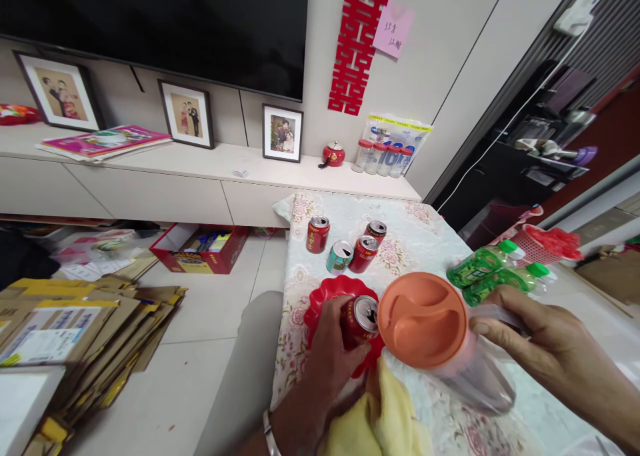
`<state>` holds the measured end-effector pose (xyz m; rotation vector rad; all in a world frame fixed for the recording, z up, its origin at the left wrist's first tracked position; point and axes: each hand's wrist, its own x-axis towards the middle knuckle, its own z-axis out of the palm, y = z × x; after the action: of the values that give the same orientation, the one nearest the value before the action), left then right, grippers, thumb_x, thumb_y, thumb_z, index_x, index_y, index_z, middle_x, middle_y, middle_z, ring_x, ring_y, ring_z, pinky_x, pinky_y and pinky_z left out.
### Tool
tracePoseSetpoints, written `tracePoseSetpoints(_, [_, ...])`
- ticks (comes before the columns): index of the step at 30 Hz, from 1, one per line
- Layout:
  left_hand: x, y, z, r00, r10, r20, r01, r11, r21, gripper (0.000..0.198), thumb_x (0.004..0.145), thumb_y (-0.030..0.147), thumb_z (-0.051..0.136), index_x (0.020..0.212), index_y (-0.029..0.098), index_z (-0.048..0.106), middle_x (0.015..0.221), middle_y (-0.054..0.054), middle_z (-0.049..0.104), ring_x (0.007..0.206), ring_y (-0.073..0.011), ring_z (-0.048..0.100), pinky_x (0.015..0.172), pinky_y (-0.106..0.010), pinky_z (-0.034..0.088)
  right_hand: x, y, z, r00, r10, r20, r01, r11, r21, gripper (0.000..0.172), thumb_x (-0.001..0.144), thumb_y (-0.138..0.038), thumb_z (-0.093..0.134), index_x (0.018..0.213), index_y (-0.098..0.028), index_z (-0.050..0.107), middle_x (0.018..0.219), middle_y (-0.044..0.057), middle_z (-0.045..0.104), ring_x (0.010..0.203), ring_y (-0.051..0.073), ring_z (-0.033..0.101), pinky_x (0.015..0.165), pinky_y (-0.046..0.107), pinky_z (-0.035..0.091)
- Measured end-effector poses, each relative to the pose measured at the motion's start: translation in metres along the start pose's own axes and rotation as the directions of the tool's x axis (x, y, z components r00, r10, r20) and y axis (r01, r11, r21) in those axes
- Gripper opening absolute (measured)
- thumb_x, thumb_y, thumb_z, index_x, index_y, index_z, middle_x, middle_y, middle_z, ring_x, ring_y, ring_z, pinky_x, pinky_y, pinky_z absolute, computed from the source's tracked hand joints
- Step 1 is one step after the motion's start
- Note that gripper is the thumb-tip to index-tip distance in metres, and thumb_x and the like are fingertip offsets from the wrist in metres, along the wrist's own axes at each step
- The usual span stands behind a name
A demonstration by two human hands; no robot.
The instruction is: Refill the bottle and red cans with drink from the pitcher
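Observation:
My left hand (327, 356) is wrapped round a red drink can (361, 317) that stands in a red scalloped dish (330, 295) at the near edge of the table. My right hand (535, 346) grips the handle of a clear plastic jug with an orange lid (423, 319), held tilted just right of the can. A yellow cloth (375, 419) lies under both hands.
Three red cans (318, 233) (363, 253) (376, 231) and a teal can (339, 256) stand farther back on the floral tablecloth (400, 219). Two green-capped bottles (483, 264) lie at the right. A red basket (543, 243) sits beyond. Flattened cardboard (80, 329) covers the floor left.

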<state>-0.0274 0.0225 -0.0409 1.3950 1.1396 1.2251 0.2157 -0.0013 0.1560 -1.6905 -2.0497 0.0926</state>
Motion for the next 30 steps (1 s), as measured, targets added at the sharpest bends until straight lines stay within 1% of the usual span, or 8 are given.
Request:
tracePoseSetpoints(3, [0.008,0.003,-0.003,0.999,-0.045,0.028,0.045,0.999,0.019,0.066,0.068,0.016,0.078,0.129,0.027,0.053,0.128,-0.007,0.066,0.119,-0.0292,0.065,0.105,-0.05,0.053,-0.002,0.013,0.008,0.998,0.014,0.063,-0.018,0.997,0.078,0.045,0.092,-0.065,0.061,0.071,-0.025,0.066,0.058,-0.002,0.066,0.048,0.015,0.062,0.042,0.025,0.048])
tracePoseSetpoints(9, [0.024,0.009,-0.005,0.996,-0.074,0.055,0.051,0.941,0.334,0.064,0.064,0.016,0.079,0.124,0.027,0.059,0.127,-0.009,0.072,0.121,-0.0372,0.065,0.107,-0.059,0.043,-0.004,0.026,0.022,0.992,0.103,-0.077,-0.093,0.989,0.119,0.049,0.087,-0.071,0.064,0.072,-0.024,0.071,0.063,0.0,0.07,0.052,0.016,0.063,0.047,0.026,0.051])
tracePoseSetpoints(12, [0.025,0.0,-0.005,0.995,-0.077,0.063,0.041,0.895,0.445,0.061,0.068,0.017,0.079,0.125,0.027,0.058,0.127,-0.01,0.074,0.123,-0.0388,0.065,0.109,-0.061,0.039,-0.005,0.025,0.027,0.986,0.111,-0.128,-0.096,0.988,0.119,0.052,0.087,-0.072,0.062,0.071,-0.024,0.071,0.061,0.0,0.069,0.051,0.016,0.062,0.045,0.025,0.05])
tracePoseSetpoints(16, [0.023,-0.015,-0.004,0.995,-0.073,0.073,0.024,0.849,0.528,0.068,0.071,0.016,0.08,0.133,0.026,0.054,0.133,-0.013,0.072,0.128,-0.0397,0.064,0.111,-0.062,0.035,-0.007,0.023,0.031,0.985,0.088,-0.146,-0.067,0.988,0.141,0.049,0.088,-0.071,0.064,0.071,-0.025,0.071,0.062,0.0,0.069,0.052,0.015,0.063,0.047,0.024,0.05])
tracePoseSetpoints(20, [0.022,-0.018,-0.006,0.987,-0.109,0.115,0.029,0.835,0.55,0.072,0.074,0.019,0.079,0.139,0.024,0.05,0.145,-0.019,0.065,0.137,-0.0422,0.058,0.114,-0.065,0.032,-0.012,0.025,0.034,0.989,0.079,-0.122,-0.066,0.992,0.108,0.05,0.089,-0.071,0.063,0.072,-0.025,0.07,0.063,0.0,0.07,0.051,0.014,0.064,0.047,0.023,0.05])
tracePoseSetpoints(24, [0.02,-0.017,-0.01,0.987,-0.115,0.114,0.041,0.858,0.512,0.094,0.069,0.022,0.084,0.151,0.021,0.039,0.155,-0.024,0.055,0.147,-0.0448,0.048,0.118,-0.069,0.028,-0.017,0.029,0.037,0.991,0.08,-0.104,-0.075,0.996,0.054,0.051,0.09,-0.071,0.061,0.073,-0.024,0.069,0.063,0.001,0.071,0.051,0.016,0.065,0.046,0.025,0.05])
tracePoseSetpoints(27, [0.018,-0.016,-0.013,0.995,-0.032,0.09,-0.009,0.906,0.423,0.103,0.065,0.025,0.087,0.154,0.022,0.037,0.154,-0.021,0.056,0.145,-0.0427,0.05,0.12,-0.065,0.031,-0.021,0.03,0.04,0.994,0.072,-0.084,-0.068,0.996,0.052,0.049,0.09,-0.069,0.062,0.074,-0.024,0.068,0.065,0.001,0.072,0.052,0.017,0.066,0.047,0.026,0.05])
tracePoseSetpoints(30, [0.018,-0.012,-0.018,0.992,0.084,0.094,-0.112,0.928,0.356,0.096,0.069,0.031,0.086,0.154,0.025,0.04,0.156,-0.017,0.056,0.143,-0.04,0.052,0.119,-0.06,0.036,-0.022,0.028,0.041,0.995,0.07,-0.068,-0.066,0.997,0.051,0.047,0.091,-0.068,0.063,0.076,-0.023,0.069,0.066,0.002,0.073,0.054,0.018,0.067,0.045,0.026,0.048])
